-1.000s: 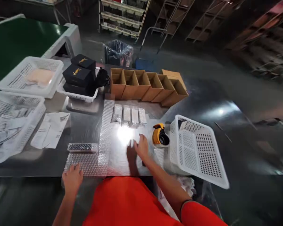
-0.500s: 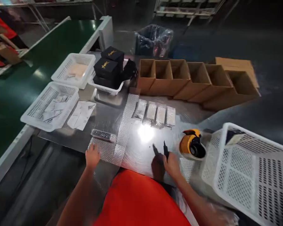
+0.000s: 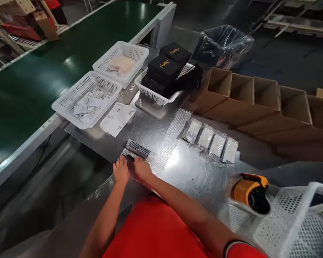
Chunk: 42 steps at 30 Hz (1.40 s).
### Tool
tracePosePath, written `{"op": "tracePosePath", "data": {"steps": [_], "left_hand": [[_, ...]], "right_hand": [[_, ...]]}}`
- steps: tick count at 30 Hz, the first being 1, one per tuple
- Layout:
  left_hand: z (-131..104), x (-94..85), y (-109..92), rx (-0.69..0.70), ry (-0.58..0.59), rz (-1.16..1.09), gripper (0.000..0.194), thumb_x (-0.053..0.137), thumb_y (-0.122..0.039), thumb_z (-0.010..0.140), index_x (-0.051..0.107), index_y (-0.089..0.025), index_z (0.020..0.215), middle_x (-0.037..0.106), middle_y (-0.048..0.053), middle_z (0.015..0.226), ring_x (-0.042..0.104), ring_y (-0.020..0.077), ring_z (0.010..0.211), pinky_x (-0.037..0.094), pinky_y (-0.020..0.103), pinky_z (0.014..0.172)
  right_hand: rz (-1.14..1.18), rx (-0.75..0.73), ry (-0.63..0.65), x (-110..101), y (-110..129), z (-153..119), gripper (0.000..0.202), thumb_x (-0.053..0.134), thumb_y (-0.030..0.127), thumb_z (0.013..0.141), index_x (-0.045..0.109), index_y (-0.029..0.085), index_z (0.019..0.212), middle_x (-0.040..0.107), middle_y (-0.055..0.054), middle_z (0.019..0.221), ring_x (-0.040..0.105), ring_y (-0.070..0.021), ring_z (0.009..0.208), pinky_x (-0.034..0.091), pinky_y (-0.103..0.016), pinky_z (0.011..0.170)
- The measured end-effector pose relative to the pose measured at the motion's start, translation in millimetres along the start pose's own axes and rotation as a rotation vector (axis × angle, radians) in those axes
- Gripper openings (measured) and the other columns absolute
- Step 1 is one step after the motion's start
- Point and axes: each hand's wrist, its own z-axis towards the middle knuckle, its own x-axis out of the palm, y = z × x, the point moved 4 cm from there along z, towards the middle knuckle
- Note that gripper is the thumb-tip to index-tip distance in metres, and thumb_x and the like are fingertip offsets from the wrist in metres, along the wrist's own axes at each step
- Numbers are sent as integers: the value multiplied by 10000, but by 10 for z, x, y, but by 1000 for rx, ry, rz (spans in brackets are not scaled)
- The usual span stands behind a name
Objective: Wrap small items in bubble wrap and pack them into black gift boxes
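My left hand [image 3: 121, 171] rests on the bubble wrap sheet [image 3: 168, 147] at the table's near edge, fingers stretched forward. Close beside it on the right, my right hand [image 3: 142, 168] is closed around a black tool, whose dark tip points left toward my left hand. Just beyond both hands lies a small bubble-wrapped box [image 3: 138, 147]. Farther right, several wrapped silvery packets [image 3: 204, 137] lie in a row on the metal table.
White baskets [image 3: 70, 106] with papers, loose papers [image 3: 118, 118] and black boxes [image 3: 164, 68] stand at the back left. Open cartons [image 3: 263, 107] line the back right. An orange tape dispenser [image 3: 242, 191] and a large white basket [image 3: 282, 218] are at the right.
My right hand has moved left with the black tool, to beside my left hand at the wrapped box. The view has turned left.
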Motion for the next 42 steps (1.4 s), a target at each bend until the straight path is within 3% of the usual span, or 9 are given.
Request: {"op": "tracePosePath", "data": {"steps": [7,12,30,37,42], "left_hand": [[-42,78,37,-58,-35,-116,689,545,-114,795,439,-65,1474,413,169,1573,457,305,1356,345,484,1140],[-43,96,47,-62,-53,-147,692,582,-118,772,470,-87,1455,438,196,1544,476,322,1336,322,522,1154],[-46,90,53,-54,-87,-89,696,571,-116,754,491,-105,1445,457,183,1537,496,321,1309,345,524,1135],[-27,87,54,-43,-78,-32,633,537,-140,812,497,-103,1443,463,189,1529,501,322,1308,350,523,1128],[-25,54,76,-31,-61,-30,650,612,-287,847,482,-107,1458,446,216,1531,499,354,1304,322,557,1136]], "right_hand": [[-95,-39,44,50,82,172,273,452,237,1007,553,98,1219,655,-192,1203,676,-261,1057,540,-321,835],[-121,-45,63,125,75,208,311,342,201,1025,543,103,1241,650,-199,1206,667,-252,1082,536,-321,843],[-100,-42,40,214,91,197,301,368,149,991,544,105,1231,642,-180,1207,652,-246,1076,539,-336,862],[-94,-17,34,278,139,229,342,391,142,983,512,70,1295,634,-213,1217,663,-263,1072,546,-347,858],[-99,-6,55,333,-90,17,376,424,151,972,493,58,1330,630,-226,1214,658,-280,1070,542,-350,848]]}}
